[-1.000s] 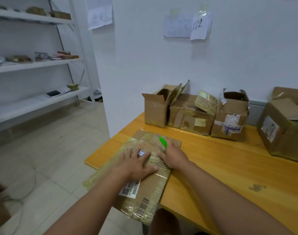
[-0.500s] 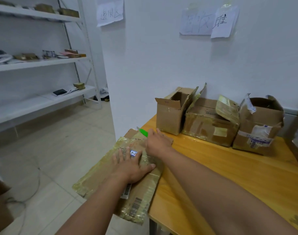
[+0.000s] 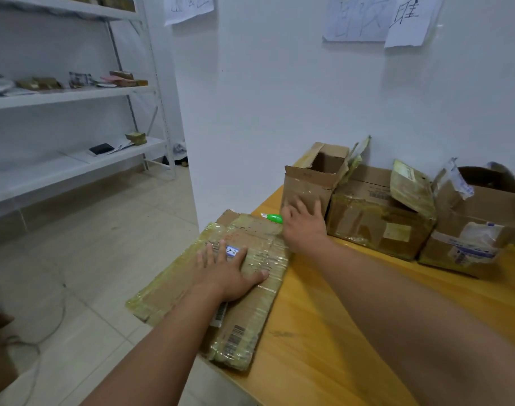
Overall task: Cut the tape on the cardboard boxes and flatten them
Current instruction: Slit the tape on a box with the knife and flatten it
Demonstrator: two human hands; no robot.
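Note:
A flattened cardboard box, wrapped in yellowed tape, lies over the left edge of the wooden table. My left hand presses flat on it with straight fingers. My right hand is past the flattened box's far corner. It keeps a green cutter tucked by the thumb, with the tip sticking out to the left. Its fingers stretch against the front of a small upright open box.
Two more taped boxes, one in the middle and one at the right, stand along the white wall behind the table. White metal shelves with small items stand at the left over a tiled floor.
My right hand, with the cutter, has left the flattened box and moved forward to the small open box. My left hand stays pressed on the flat cardboard. The view has shifted left.

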